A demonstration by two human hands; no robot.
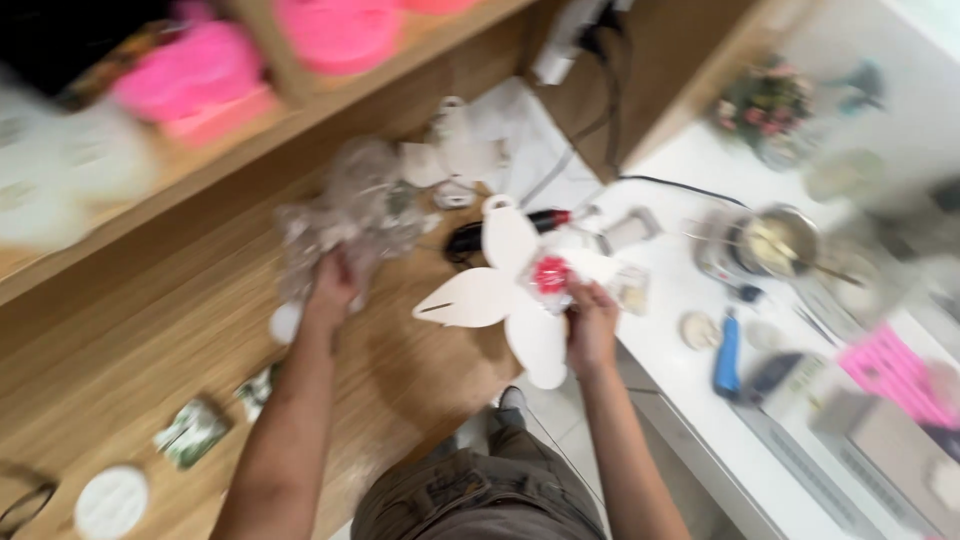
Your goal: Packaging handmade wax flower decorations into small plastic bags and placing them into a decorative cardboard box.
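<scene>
Over the wooden worktop: that's where both of your hands are, and the whole shot is pretty motion-blurred, so take the fine detail with a grain of salt.
Left hand: your left hand (333, 283) is closed around a crinkly clear plastic bag (352, 212), gripping it from below, with the bunched bag rising above your knuckles.
Right hand: your right hand (591, 322) is closed on a white flower-shaped cutout (500, 290), holding it near the centre where the petals meet.
Cutout: it's up off the worktop, over the gap between the wooden worktop (150, 310) and the white worktop (690, 380); petals fan out left, up and down.
Red bit: there's a small red blob (550, 273) at the cutout's centre, just above your fingers. Can't tell what it actually is.
Behind the cutout: a black and red tool (510, 228) lies on the wood, partly hidden by the top petal.
White side: a metal pot (775, 245) with something pale in it, a blue-handled tool (727, 355) and a pink card (890, 370).
Near left: a round white disc (110, 502) and a small green-patterned packet (192, 432) on the wood.
Shelf up top: blurry pink things (195, 75).
</scene>
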